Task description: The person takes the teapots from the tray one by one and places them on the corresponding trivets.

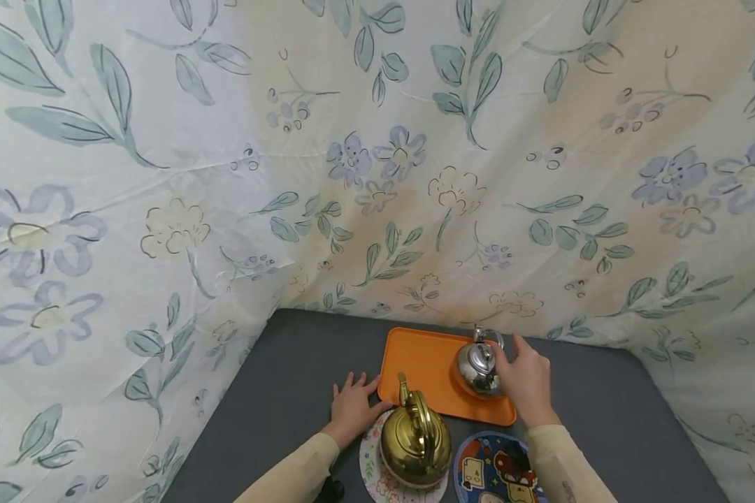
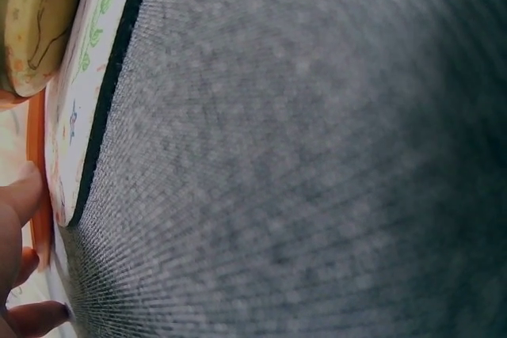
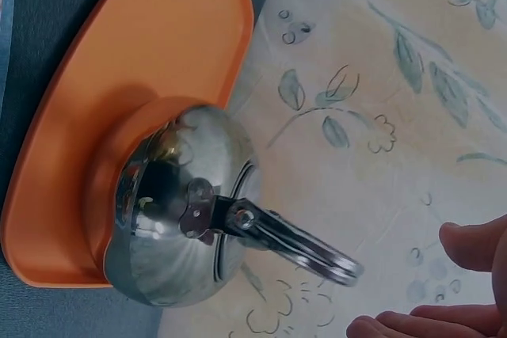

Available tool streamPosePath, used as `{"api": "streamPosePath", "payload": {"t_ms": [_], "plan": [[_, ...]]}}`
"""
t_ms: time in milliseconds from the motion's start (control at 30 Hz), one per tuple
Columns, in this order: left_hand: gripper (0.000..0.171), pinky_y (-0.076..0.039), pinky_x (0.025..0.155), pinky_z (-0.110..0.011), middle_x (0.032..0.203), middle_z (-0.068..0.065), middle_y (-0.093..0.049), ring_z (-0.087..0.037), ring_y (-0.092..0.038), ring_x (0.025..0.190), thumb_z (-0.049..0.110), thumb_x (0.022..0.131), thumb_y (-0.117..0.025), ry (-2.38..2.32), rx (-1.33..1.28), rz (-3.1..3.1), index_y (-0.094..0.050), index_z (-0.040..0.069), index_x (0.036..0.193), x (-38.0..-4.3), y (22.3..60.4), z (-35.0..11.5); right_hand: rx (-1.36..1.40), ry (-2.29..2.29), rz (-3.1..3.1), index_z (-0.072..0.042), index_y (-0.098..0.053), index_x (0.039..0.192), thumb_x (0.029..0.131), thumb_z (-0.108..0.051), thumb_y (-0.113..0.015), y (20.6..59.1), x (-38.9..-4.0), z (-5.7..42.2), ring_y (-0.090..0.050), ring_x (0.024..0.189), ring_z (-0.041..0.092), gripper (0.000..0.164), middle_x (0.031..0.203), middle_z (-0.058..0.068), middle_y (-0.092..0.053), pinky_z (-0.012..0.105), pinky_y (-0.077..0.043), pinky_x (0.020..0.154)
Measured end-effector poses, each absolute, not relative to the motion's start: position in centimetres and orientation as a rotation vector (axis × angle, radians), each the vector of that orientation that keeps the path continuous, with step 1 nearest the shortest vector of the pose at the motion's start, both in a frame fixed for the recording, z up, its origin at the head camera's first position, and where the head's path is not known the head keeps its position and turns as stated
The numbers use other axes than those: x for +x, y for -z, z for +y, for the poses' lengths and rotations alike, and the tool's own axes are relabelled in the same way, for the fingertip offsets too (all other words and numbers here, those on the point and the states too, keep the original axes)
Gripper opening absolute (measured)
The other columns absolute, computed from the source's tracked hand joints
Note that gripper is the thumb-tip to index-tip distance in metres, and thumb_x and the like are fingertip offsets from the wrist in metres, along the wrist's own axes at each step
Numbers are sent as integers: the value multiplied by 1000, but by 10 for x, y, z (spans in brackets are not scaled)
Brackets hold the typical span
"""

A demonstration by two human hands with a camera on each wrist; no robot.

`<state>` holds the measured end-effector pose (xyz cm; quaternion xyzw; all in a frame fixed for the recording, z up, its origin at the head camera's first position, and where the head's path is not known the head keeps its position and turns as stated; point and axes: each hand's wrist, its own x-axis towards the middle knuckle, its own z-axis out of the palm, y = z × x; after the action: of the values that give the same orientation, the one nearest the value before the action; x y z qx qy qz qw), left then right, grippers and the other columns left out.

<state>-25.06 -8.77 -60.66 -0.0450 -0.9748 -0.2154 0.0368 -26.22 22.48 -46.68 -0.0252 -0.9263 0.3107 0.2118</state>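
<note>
**Silver kettle (image 1: 474, 374) on the tray (image 1: 415, 363), right hand (image 1: 528, 381) beside it**

From my feeds, the silver kettle stands on the right part of the orange tray, which lies flat on the dark worktop (image 1: 308, 356). The right hand's fingers (image 3: 455, 319) are apart, gripping nothing; the right wrist view shows a gap between them and the handle (image 3: 317, 257), a spacing I judge would suit that loop. The left hand (image 1: 352, 409) rests by the tray's near-left corner, fingers spread, perhaps for balance; I can't tell whether it touches the tray. A floral mat (image 1: 371, 468) probably serves as a base for the gold kettle (image 1: 405, 450) on it. The silver kettle is rounded and mirror-bright, picking up orange from below.
</note>
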Motion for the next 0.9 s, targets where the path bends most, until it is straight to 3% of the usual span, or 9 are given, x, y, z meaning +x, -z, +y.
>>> {"api": "streamPosePath", "payload": {"t_ms": [167, 433, 533, 733, 900], "plan": [[70, -26, 110, -75, 151, -18, -51, -46, -36, 146, 61, 87, -69, 662, -139, -3024, -56, 27, 147, -251, 608, -91, -138, -876, -2618, 14, -47, 143, 99, -26, -64, 473, -269, 225, -55, 123, 53, 62, 138, 37, -53, 64, -48, 95], [71, -26, 111, -74, 151, -17, -51, -45, -36, 146, 62, 87, -68, 637, -143, -3033, -55, 28, 148, -251, 610, -95, -180, -886, -2660, 15, -46, 143, 99, -22, -63, 481, -272, 225, -55, 121, 55, 60, 136, 38, -53, 64, -48, 95], [71, -27, 110, -74, 150, -17, -52, -46, -37, 145, 62, 86, -68, 617, -137, -3027, -56, 28, 147, -250, 611, -94, -196, -887, -2682, 15, -48, 142, 99, -20, -63, 485, -274, 226, -59, 116, 54, 57, 129, 37, -59, 64, -50, 92], [70, -26, 110, -75, 149, -18, -53, -46, -37, 145, 60, 87, -69, 629, -150, -2997, -57, 25, 146, -249, 610, -92, -168, -882, -2652, 14, -62, 127, 98, -16, -65, 492, -282, 227, -70, 91, 45, 42, 101, 31, -72, 58, -56, 76], [69, -27, 110, -74, 148, -18, -54, -45, -38, 145, 60, 86, -69, 620, -144, -2978, -58, 25, 145, -251, 608, -89, -149, -901, -2635, 9, -69, 120, 97, -14, -66, 492, -290, 227, -70, 87, 42, 33, 95, 26, -73, 56, -56, 73]]}}
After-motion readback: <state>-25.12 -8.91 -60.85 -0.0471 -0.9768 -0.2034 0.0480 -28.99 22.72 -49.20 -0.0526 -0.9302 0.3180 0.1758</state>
